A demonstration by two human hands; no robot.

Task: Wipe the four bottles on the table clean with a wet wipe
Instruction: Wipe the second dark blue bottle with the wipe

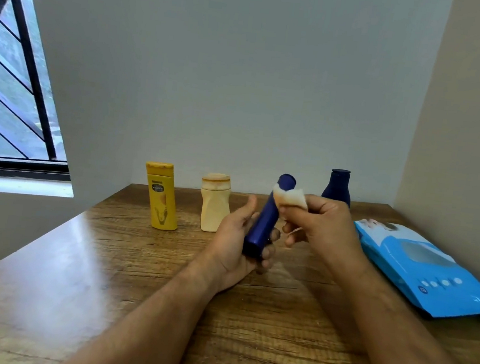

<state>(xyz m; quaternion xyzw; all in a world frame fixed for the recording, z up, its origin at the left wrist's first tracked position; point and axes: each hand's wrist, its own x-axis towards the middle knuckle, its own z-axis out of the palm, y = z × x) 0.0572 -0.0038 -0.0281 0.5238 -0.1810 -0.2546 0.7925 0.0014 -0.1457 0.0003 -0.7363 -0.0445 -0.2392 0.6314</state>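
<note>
My left hand [237, 241] grips the lower end of a slim dark blue bottle [268, 214], tilted with its cap up and to the right, above the wooden table [105, 271]. My right hand [317, 222] pinches a crumpled white wet wipe [290, 197] against the bottle's upper part, just below the cap. A yellow bottle [161, 196] and a cream bottle [215, 203] stand upright at the back left. Behind my right hand stands a rounded dark blue bottle [338, 186], partly hidden.
A blue wet wipe pack [428, 267] lies flat at the table's right side, near the side wall. The table sits in a wall corner. A barred window [16, 75] is at the left, beyond the table edge.
</note>
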